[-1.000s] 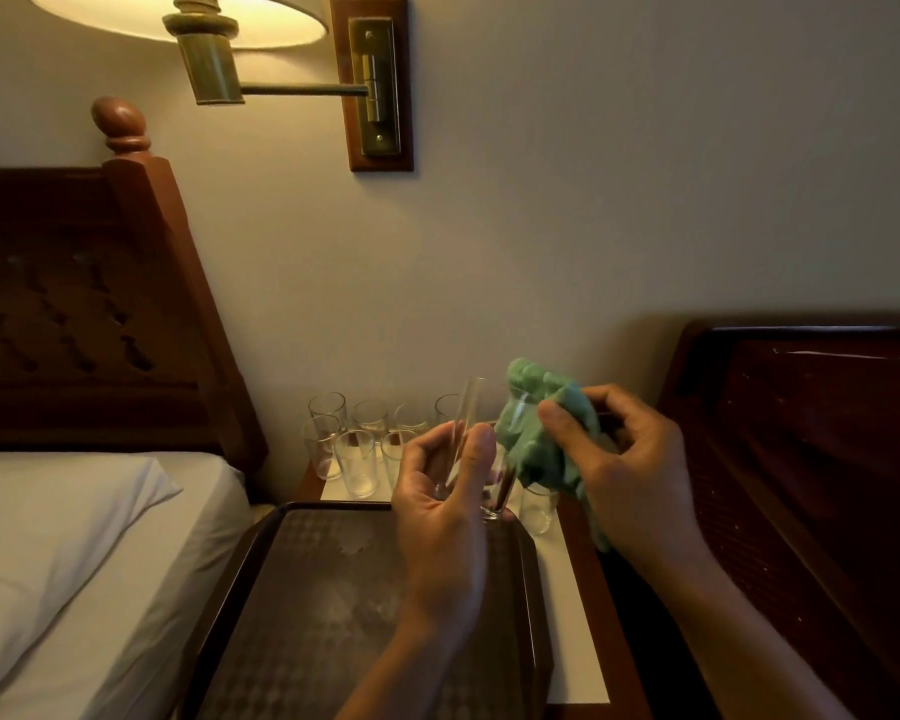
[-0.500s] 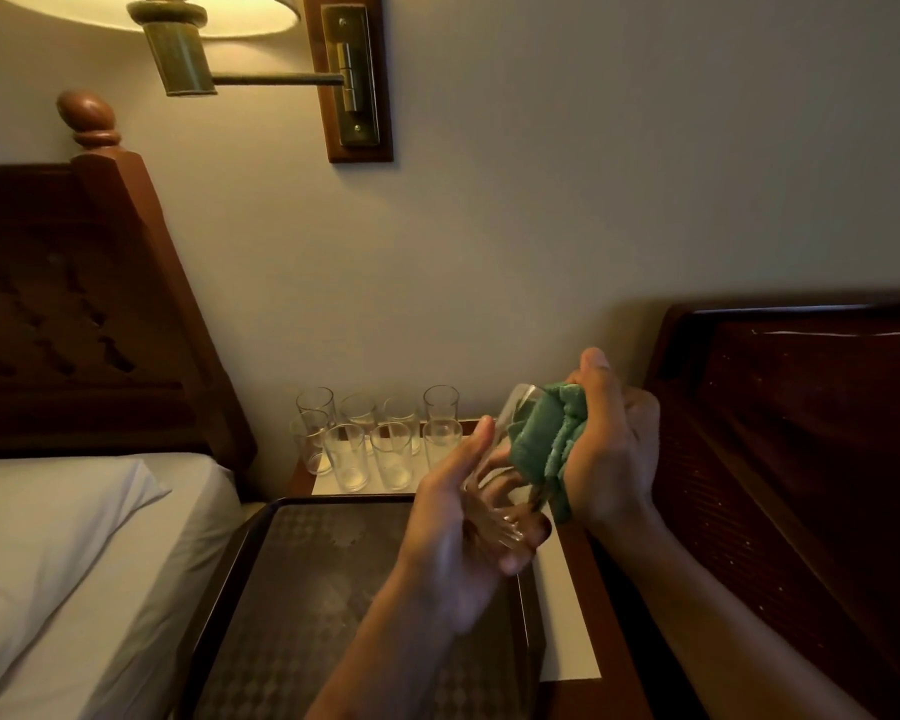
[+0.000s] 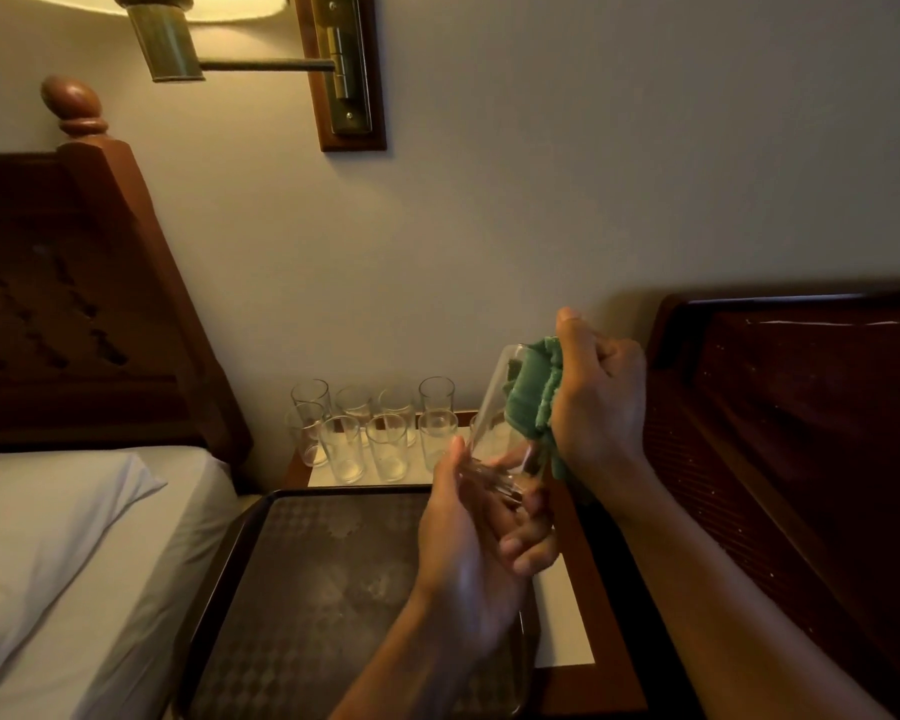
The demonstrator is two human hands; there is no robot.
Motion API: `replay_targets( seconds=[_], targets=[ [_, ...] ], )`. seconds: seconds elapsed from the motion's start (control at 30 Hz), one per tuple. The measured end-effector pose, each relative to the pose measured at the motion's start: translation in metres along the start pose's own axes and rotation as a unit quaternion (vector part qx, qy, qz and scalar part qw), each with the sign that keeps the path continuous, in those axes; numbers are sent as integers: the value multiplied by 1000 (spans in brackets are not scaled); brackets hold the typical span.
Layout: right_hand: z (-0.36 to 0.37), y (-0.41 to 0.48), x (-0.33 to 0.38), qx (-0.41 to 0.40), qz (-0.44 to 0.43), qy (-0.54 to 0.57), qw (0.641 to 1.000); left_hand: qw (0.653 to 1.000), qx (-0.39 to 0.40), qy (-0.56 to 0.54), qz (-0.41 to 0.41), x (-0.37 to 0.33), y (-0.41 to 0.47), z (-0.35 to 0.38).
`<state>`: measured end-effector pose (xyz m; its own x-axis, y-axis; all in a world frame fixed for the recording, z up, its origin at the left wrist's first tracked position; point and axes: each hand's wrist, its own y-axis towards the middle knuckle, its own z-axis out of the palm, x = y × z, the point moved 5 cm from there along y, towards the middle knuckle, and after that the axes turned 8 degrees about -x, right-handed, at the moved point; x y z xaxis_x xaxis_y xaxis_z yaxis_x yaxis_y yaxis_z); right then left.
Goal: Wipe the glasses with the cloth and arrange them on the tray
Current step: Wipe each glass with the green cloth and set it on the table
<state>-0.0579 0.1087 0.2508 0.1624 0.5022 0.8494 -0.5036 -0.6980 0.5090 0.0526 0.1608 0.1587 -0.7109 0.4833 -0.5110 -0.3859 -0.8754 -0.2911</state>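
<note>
Early going: the left hand [image 3: 468, 553] closes its grip round the base of a tilted glass [image 3: 494, 439] above the right edge of the tray [image 3: 302, 615]; the right hand [image 3: 601, 407] grips the cloth [image 3: 533, 392], pressed into its mouth. The tray holds none; the other glasses [image 3: 375, 433] stand along the back edge of the counter [image 3: 611, 652]

left hand [image 3: 468, 543] curled, gripping; right hand [image 3: 598, 402] clenched

The glasses [image 3: 388, 446] stand on the nightstand [image 3: 611, 641] behind the tray [image 3: 307, 615], with the bed [image 3: 74, 563] to their left.

Cloth [image 3: 533, 400] partly hidden inside the right hand [image 3: 601, 402]
</note>
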Motion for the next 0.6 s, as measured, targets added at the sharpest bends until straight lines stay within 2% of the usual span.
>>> replay_targets(
  seconds=[0.03,0.1,0.17,0.2,0.27,0.33,0.37,0.4,0.43,0.47,0.53,0.57,0.6],
  targets=[
    [1,1,1,6,-4,3,1000,999,23,-31,-33,0,-2,1],
    [2,2,1,21,-2,-6,1000,999,38,3,-26,-2,-4,-1],
    [0,4,-1,24,10,-11,1000,988,11,133,72,-6,-1,-6],
    [0,5,-1,27,13,-14,999,967,-3,207,149,-8,-1,-8],
    [1,7,0,30,7,-29,999,889,-16,348,298,-11,-2,-10],
    [2,7,1,27,6,-46,999,808,-36,448,380,-9,-5,-12],
    [3,6,1,29,6,-48,998,791,-47,462,398,-9,-7,-11],
    [4,5,2,31,5,-49,998,793,-50,453,404,-10,-9,-10],
    [6,4,3,32,5,-48,998,816,-48,420,394,-11,-11,-9],
    [6,2,4,30,3,-45,999,860,-44,358,360,-12,-12,-9],
    [7,0,5,20,-1,-24,1000,957,-24,183,223,-10,-10,-9],
    [7,-2,5,15,-2,-13,1000,987,2,92,134,-6,-9,-7],
    [7,-3,5,13,-4,-5,1000,998,38,13,51,-2,-11,-4]
  ],
)
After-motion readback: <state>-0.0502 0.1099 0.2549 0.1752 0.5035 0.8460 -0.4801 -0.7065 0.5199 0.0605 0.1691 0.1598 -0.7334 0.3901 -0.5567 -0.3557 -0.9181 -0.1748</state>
